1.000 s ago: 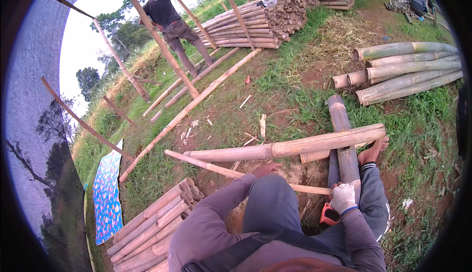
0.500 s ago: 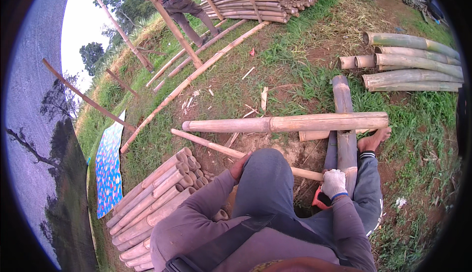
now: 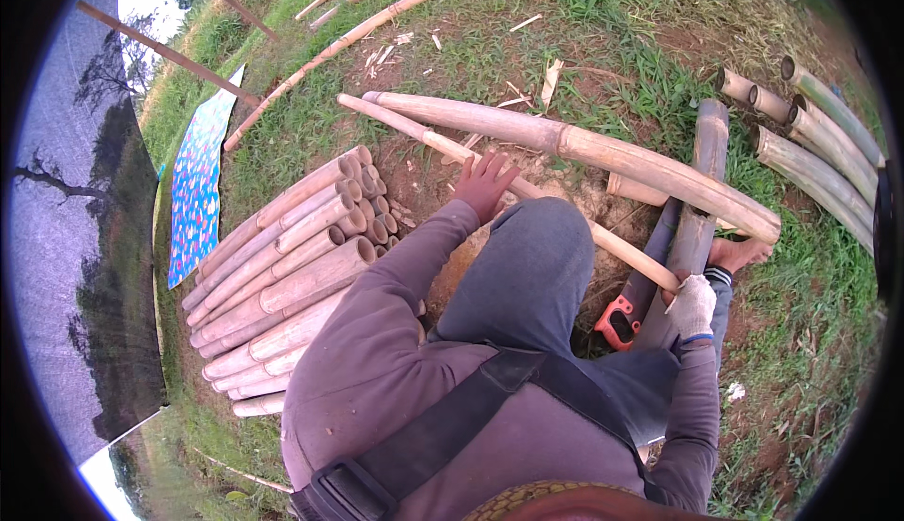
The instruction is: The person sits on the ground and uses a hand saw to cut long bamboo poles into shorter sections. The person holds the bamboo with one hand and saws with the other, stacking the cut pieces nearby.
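Observation:
My left hand (image 3: 485, 185) is open, fingers spread, with its fingertips at a thin bamboo pole (image 3: 629, 251) just beyond my bent knee. The knee hides part of this pole. In a white knitted glove, my right hand (image 3: 693, 306) is closed around the pole's near right end. Beside that hand, a handsaw (image 3: 617, 323) with an orange handle leans against a thick, dark bamboo post (image 3: 697, 239). A thicker bamboo pole (image 3: 603, 147) lies across this post, farther out than the thin one.
Cut bamboo lengths (image 3: 301, 276) are stacked at my left, by a blue patterned sheet (image 3: 196, 192). More bamboo (image 3: 819, 154) lies at the right. My bare foot (image 3: 739, 254) rests beside the post. Wood slivers (image 3: 551, 83) lie on the grass, and a long pole (image 3: 377, 22) stretches beyond.
My left hand has moved forward off the side of my knee, and its fingers have spread. The right hand keeps hold of the thin pole. The view has tilted lower, leaving the distant person out.

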Demonstrator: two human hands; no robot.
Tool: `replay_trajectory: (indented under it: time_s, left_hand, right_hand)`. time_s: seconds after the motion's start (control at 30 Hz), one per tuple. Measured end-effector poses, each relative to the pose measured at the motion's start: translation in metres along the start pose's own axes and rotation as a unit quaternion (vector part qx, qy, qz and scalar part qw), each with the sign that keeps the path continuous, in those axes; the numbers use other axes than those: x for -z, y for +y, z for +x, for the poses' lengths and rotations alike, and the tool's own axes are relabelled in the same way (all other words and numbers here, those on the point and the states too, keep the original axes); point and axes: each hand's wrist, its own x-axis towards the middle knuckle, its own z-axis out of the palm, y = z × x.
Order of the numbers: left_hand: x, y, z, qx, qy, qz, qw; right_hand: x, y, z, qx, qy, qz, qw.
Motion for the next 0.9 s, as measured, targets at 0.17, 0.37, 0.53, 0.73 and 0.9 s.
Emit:
replay_trajectory:
  time_s: [0.17,0.37,0.53,0.73,0.9]
  left_hand:
    - [0.006,-0.003,0.064,-0.083,-0.072,-0.005,0.994]
    - [0.008,0.021,0.114,-0.136,-0.02,-0.048,0.989]
    - [0.01,0.015,0.127,-0.115,-0.005,-0.081,0.99]
    - [0.021,-0.002,0.133,-0.088,-0.027,-0.082,0.992]
    - [0.008,-0.014,0.146,-0.085,-0.044,-0.083,0.992]
  right_hand:
    - [0.06,0.044,0.017,0.018,0.039,0.057,0.997]
    - [0.114,0.071,0.047,0.025,0.044,0.044,0.998]
    - [0.135,0.072,0.077,0.055,0.015,0.091,0.994]
    - [0.136,0.057,0.114,0.039,-0.01,0.07,0.997]
    - [0.113,0.08,0.132,0.05,0.015,0.064,0.997]
